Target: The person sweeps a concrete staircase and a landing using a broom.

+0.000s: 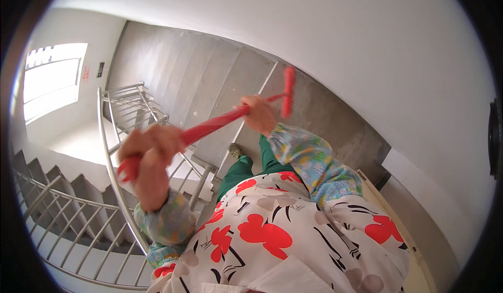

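A red handle [216, 125] runs slantwise across the view, with a red crosswise head [289, 92] at its far end, a broom or mop by its look; motion blur hides which. Around the handle's near end, at the left, my left hand [151, 155] is closed. My right hand [257, 114] grips it farther along, close to the head. The head is over the concrete landing; whether it touches the floor cannot be told. Patterned sleeve covers [306, 155] are on both forearms, above a white floral apron or top [263, 234].
Concrete stairs [196, 73] descend ahead from the landing where I stand. A metal railing [114, 175] stands at the left, with another flight [70, 198] beyond it. A white wall [353, 57] bounds the right side. A bright window [53, 83] is at far left.
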